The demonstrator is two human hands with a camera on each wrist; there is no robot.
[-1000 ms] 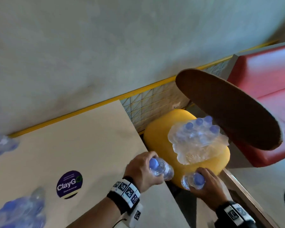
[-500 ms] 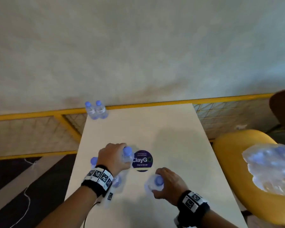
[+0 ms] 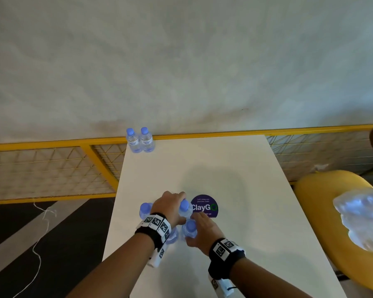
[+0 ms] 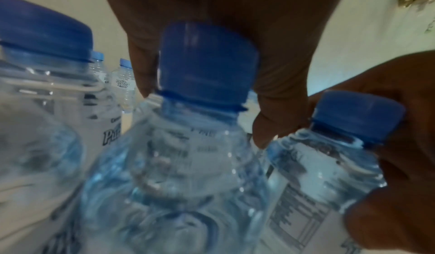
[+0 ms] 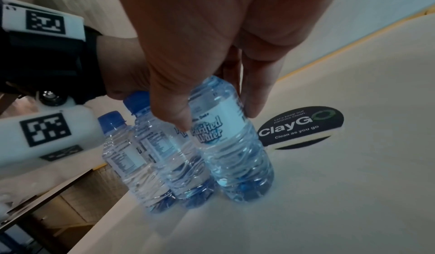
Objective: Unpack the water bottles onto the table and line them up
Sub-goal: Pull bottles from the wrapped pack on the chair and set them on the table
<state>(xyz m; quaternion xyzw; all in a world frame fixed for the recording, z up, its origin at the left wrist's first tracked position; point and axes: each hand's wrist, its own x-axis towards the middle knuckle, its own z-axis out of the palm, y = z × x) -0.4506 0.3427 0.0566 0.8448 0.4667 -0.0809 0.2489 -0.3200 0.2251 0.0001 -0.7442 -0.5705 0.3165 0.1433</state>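
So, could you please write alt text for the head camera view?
Two hands set small blue-capped water bottles on a white table: the left hand grips one bottle, the right hand another. Two more bottles stand at the far edge.

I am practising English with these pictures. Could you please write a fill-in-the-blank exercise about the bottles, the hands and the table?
1. The bottle caps are all ____ in colour.
2. At the far edge of the table, ____ bottles stand side by side.
3. The round sticker on the table reads ____.
4. The left hand and the right hand each hold ____ bottle.

Missing words: blue; two; ClayGo; one
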